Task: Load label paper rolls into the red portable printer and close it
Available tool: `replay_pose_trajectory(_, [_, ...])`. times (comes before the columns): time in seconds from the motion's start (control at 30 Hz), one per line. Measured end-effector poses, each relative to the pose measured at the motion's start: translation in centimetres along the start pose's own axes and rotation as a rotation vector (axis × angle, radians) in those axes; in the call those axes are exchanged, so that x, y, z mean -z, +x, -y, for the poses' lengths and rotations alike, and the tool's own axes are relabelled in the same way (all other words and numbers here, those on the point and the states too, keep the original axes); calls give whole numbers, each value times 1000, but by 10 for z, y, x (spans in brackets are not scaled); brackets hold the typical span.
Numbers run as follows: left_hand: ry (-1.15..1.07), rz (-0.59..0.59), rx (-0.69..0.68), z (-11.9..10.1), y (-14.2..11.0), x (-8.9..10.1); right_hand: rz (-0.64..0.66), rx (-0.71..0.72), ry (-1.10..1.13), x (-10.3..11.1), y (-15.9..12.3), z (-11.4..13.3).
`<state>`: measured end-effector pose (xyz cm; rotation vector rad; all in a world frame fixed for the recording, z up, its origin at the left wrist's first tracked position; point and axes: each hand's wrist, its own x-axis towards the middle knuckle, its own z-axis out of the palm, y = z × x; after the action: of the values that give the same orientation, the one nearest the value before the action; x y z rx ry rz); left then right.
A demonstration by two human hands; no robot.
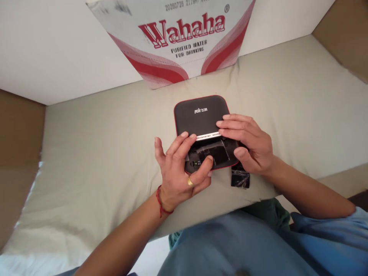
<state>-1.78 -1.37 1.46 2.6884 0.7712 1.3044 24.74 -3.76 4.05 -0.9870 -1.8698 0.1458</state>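
Blue clothing (224,245) lay nearest; beyond it, the black case (201,119) sat on the cloth-covered surface (103,161), its recess (231,155) already exposed, any remaining step uncertain. The right hand (254,145) rested open there; the left hand's (177,168) grip couldn't be told.

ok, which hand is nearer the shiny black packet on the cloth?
Right. The right hand overlaps the far edge of the packet in view; the left hand is off to its left, over the black case.

Red-edged black case (198,120), white carton (189,65) with red swooshes (161,72), beige cloth (100,153), blue shirt (230,245)
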Motion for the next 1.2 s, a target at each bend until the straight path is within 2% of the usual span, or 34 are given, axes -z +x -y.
replay_pose_trajectory(0.17, [28,-3,5,-5,4,0,10,27,-134,-2,1,4])
replay_pose_trajectory(0.33, [30,-5,-25,4,0,-3,-7,8,-106,-6,-3,0])
replay_pose_trajectory(0.5, [-187,-70,-47,22,-6,-10,-17,105,-105,-7,-14,0])
replay_pose_trajectory(0.6, [-411,-208,30,28,-8,-14,-35,203,-105,-6,-15,5])
replay_pose_trajectory(0.67, [-503,-289,166,32,-9,-17,-32,228,-97,-6,-14,8])
replay_pose_trajectory(0.7, [-534,-294,250,35,-10,-18,-29,233,-94,-6,-13,9])
replay_pose_trajectory(0.77, [-602,-217,399,41,-10,-18,-29,237,-93,-6,-12,9])
replay_pose_trajectory(0.83, [-696,-128,479,46,-8,-18,-30,234,-92,-7,-12,9])
replay_pose_trajectory(1.0, [-933,-68,530,46,1,-19,-40,229,-93,-9,-12,10])
replay_pose_trajectory(1.2, [-955,19,582,41,5,-18,-60,246,-217,-2,-14,25])
